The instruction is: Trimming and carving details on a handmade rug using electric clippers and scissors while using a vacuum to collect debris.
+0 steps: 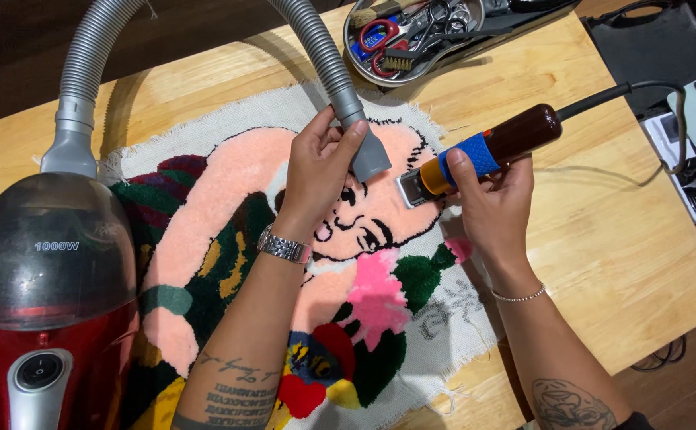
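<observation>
Gripping the grey vacuum hose nozzle (370, 155), the left hand (320, 171) has its fingers wrapped tight around it, tip down on the tufted rug (228, 239) mid-worktop; the right hand (491, 195) is closed around the blue-banded electric trimmer (483, 151), its head touching the pink pile just beside the nozzle; the red vacuum cleaner (45, 302) sits at the worktop's left edge; a metal tray of scissors and brushes (411, 36) lies by the far edge of the wooden worktop (602, 239).
</observation>
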